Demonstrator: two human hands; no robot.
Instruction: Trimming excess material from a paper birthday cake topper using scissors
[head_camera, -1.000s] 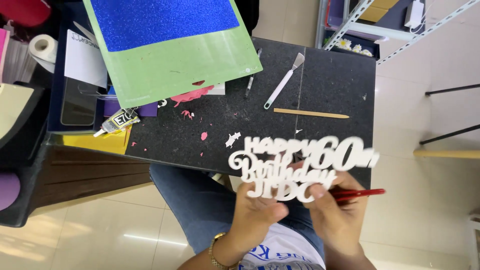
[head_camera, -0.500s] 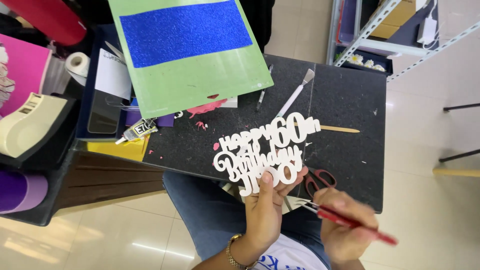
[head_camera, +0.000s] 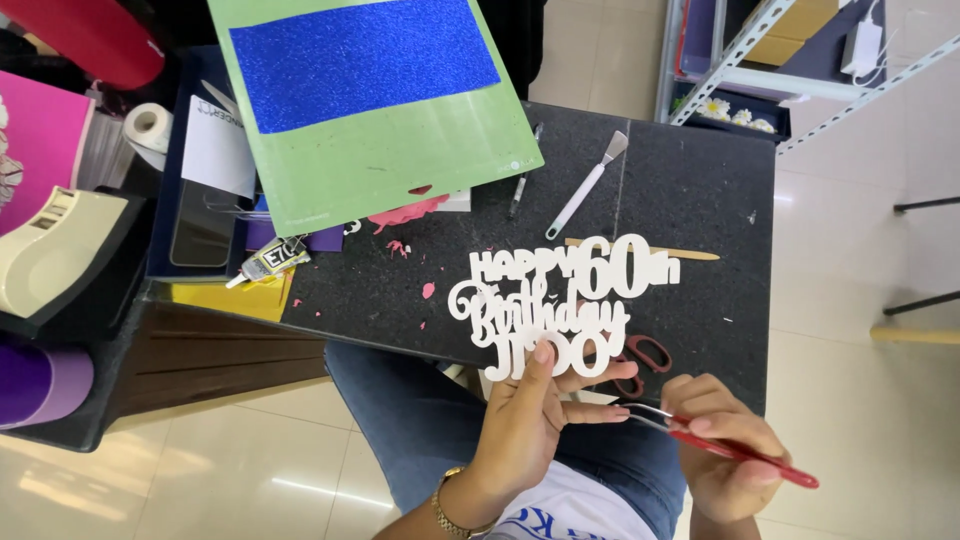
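My left hand (head_camera: 532, 418) pinches the bottom edge of a white paper cutout of script lettering (head_camera: 560, 300) and holds it up over the front edge of the black table (head_camera: 700, 180). My right hand (head_camera: 722, 448) grips red-handled tweezers (head_camera: 722, 445), their metal tips pointing left toward my left fingers, just below the cutout. Red-handled scissors (head_camera: 643, 358) lie on the table behind the cutout, partly hidden by it.
A green cutting mat (head_camera: 400, 160) with a blue glitter sheet (head_camera: 360, 55) overhangs the table's far left. A white spatula tool (head_camera: 585, 187), a wooden stick (head_camera: 690, 254), a pen (head_camera: 522, 186), a glue tube (head_camera: 268, 260) and pink paper scraps (head_camera: 410, 212) lie around. Metal shelving (head_camera: 760, 60) stands at right.
The cutout has risen and shifted slightly right in view. My right hand with the tweezers has moved up, its tips closer to my left fingers.
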